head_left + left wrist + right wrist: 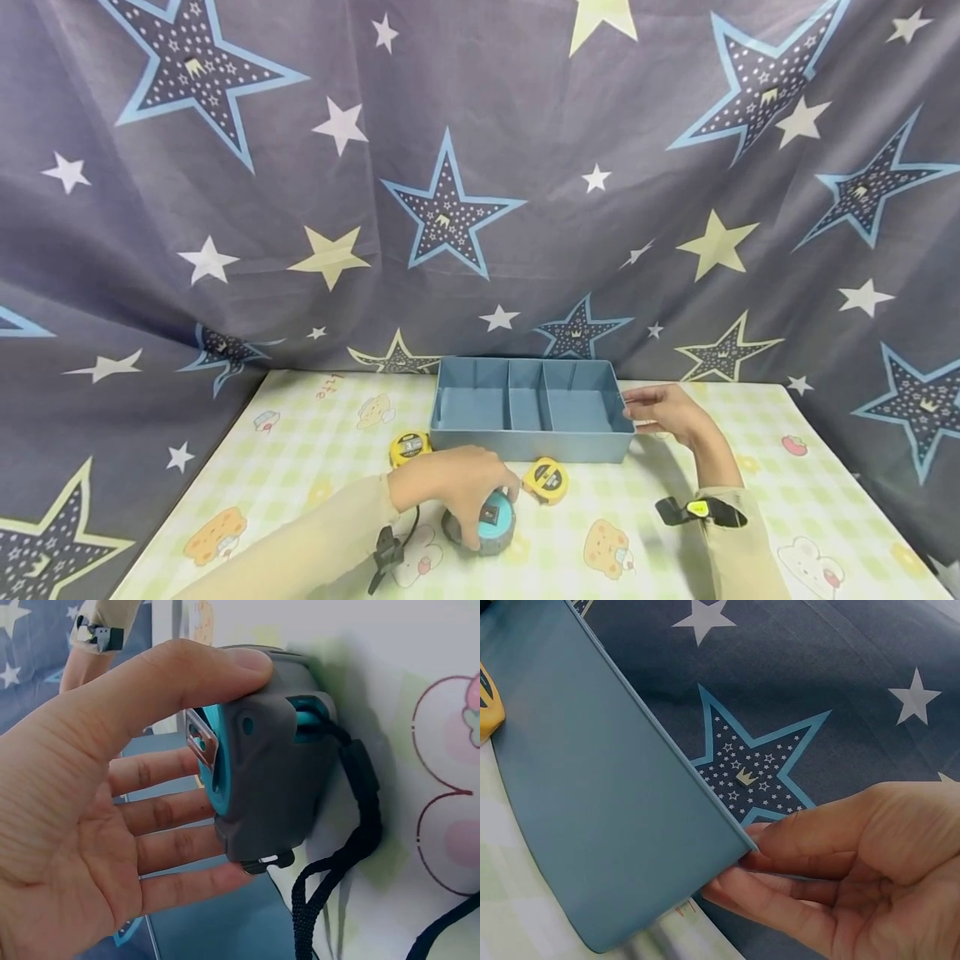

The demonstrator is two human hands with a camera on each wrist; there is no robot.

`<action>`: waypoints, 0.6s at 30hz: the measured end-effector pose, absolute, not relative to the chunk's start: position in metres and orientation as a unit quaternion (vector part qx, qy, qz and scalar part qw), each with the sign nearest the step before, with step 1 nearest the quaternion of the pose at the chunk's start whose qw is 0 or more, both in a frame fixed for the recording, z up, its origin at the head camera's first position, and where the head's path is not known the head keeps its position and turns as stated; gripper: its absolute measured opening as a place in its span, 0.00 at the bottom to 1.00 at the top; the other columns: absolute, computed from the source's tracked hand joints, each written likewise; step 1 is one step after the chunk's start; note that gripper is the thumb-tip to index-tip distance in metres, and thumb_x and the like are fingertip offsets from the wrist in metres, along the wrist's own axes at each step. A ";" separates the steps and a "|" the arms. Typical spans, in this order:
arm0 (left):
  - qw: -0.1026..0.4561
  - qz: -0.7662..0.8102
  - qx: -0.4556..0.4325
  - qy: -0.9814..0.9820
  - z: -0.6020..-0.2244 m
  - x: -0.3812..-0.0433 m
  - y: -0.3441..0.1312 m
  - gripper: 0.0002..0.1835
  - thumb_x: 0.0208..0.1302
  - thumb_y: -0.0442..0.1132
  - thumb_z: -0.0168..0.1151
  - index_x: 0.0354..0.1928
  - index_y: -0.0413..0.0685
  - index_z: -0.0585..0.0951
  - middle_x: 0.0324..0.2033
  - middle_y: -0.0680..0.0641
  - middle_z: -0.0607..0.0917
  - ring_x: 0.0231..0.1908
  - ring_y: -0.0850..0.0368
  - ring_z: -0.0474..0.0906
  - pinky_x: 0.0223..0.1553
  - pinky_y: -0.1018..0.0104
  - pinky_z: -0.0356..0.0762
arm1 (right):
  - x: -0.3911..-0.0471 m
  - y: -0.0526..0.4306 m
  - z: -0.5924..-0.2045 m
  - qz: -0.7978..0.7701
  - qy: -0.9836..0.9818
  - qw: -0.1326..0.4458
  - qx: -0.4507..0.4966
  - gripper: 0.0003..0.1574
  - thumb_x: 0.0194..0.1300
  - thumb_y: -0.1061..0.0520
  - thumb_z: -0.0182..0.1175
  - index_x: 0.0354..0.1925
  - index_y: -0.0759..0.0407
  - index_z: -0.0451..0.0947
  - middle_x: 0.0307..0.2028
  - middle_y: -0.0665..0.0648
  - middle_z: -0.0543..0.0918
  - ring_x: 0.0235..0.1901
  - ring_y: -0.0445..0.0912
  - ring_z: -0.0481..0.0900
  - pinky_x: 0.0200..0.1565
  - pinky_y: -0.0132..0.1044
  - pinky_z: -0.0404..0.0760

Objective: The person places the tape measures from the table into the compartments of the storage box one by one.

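Note:
My left hand (467, 483) is over a grey and teal tape measure (497, 518) on the table. Up close in the left wrist view, its thumb lies on one side of the tape measure (274, 772) and the fingers reach around the other. A black strap (360, 787) hangs from the case. At the right end of a blue divided box (525, 447), my right hand (670, 411) pinches the wall between thumb and fingers, as the right wrist view shows too. All three compartments of the box look empty.
One yellow tape measure (409, 447) lies by the box's front left corner, another yellow tape measure (547, 481) just in front of the box. A green checked cloth (315, 450) covers the table. Behind it hangs a dark star-patterned curtain (540, 250).

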State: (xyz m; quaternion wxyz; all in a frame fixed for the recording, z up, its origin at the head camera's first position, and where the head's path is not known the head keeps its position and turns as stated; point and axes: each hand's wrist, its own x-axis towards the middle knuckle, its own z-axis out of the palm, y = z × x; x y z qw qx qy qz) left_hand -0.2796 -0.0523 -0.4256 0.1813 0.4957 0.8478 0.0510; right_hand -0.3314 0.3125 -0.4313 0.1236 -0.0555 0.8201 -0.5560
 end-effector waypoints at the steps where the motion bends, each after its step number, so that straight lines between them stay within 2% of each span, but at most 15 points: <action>1: 0.182 0.049 0.494 0.849 -0.425 -0.280 -0.052 0.32 0.39 0.49 0.86 0.50 0.59 0.84 0.39 0.64 0.86 0.36 0.73 0.77 0.39 0.80 0.76 | -0.332 0.312 -0.431 -0.556 0.820 0.123 -0.054 0.32 0.69 0.66 0.61 0.65 0.83 0.66 0.53 0.69 0.84 0.41 0.37 0.84 0.49 0.43 0.87; 7: 0.178 0.043 0.489 0.853 -0.419 -0.284 -0.052 0.34 0.39 0.50 0.86 0.53 0.59 0.84 0.42 0.63 0.86 0.36 0.73 0.77 0.38 0.79 0.76 | -0.330 0.312 -0.428 -0.553 0.821 0.128 -0.054 0.32 0.69 0.66 0.61 0.64 0.84 0.66 0.48 0.62 0.88 0.41 0.37 0.84 0.48 0.42 0.87; 14: 0.186 0.068 0.480 0.855 -0.405 -0.287 -0.052 0.35 0.40 0.47 0.85 0.56 0.54 0.84 0.41 0.62 0.86 0.35 0.72 0.76 0.38 0.78 0.76 | -0.331 0.312 -0.427 -0.553 0.822 0.126 -0.055 0.32 0.70 0.65 0.60 0.65 0.83 0.66 0.51 0.65 0.86 0.41 0.36 0.84 0.51 0.45 0.87; 18: 0.181 0.084 0.476 0.857 -0.395 -0.287 -0.055 0.34 0.39 0.46 0.85 0.54 0.53 0.84 0.38 0.62 0.85 0.34 0.71 0.76 0.36 0.79 0.76 | -0.332 0.312 -0.429 -0.555 0.820 0.130 -0.053 0.32 0.69 0.66 0.60 0.65 0.83 0.66 0.50 0.63 0.87 0.41 0.35 0.84 0.51 0.44 0.87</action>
